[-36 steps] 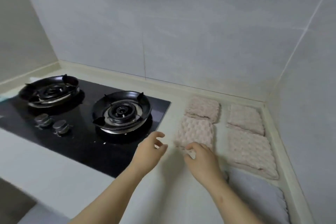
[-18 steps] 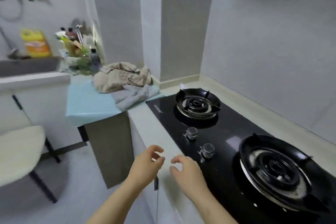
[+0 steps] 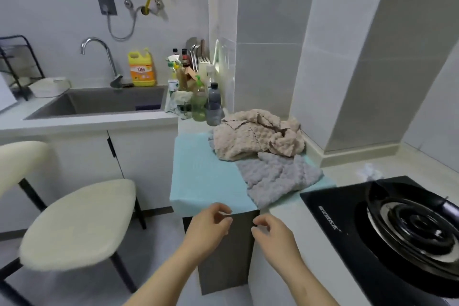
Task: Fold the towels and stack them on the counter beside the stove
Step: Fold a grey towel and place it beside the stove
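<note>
A crumpled beige towel (image 3: 258,138) lies heaped on a light blue cloth (image 3: 206,176) that covers a low counter left of the stove. A rumpled grey towel (image 3: 280,177) lies just in front of it, reaching the cloth's front edge. My left hand (image 3: 208,227) and my right hand (image 3: 273,233) hover side by side below the cloth's front edge, fingers loosely curled, both holding nothing. Neither hand touches a towel. The folded towels beside the stove are out of view.
The black gas stove (image 3: 402,226) fills the lower right, one burner showing. A cream chair (image 3: 74,221) stands at the lower left. Behind are a sink (image 3: 99,103) with a tap, a yellow detergent jug (image 3: 141,68) and several bottles (image 3: 213,104).
The view has swung left from the folded towels beside the stove, past the burners, to the unfolded pile. My right hand let go of a folded towel; both hands now hang free.
</note>
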A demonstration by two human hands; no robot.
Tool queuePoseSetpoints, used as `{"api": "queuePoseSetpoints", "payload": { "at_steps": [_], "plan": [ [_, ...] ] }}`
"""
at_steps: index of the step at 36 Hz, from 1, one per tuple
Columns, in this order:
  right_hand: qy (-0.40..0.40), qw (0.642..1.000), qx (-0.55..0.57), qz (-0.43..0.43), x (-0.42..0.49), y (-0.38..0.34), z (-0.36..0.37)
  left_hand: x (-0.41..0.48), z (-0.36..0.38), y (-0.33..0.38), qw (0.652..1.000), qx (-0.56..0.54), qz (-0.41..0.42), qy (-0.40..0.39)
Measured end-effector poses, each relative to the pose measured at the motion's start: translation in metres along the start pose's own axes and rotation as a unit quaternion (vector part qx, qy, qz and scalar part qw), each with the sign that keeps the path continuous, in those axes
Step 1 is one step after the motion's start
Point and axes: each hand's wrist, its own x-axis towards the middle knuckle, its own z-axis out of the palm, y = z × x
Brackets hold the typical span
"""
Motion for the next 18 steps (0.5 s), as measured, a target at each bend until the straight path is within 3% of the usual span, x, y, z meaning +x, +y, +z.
{"api": "queuePoseSetpoints", "payload": {
  "at_steps": [5, 13, 18],
  "plan": [
    [-0.003, 1.0, -0.014, -0.002, 0.08, -0.004, 0.005, 0.065, -0.007, -0.004, 0.999, -0.019, -0.02, 0.019],
    [-0.012, 0.982, -0.188, 0.002, 0.172, -0.007, 0.011, 0.151, -0.009, -0.003, 0.998, -0.004, -0.068, 0.002],
    [-0.057, 0.974, -0.216, 0.021, 0.197, 0.004, 0.018, 0.178, -0.002, -0.012, 0.984, -0.11, -0.137, -0.029]
  ]
}}
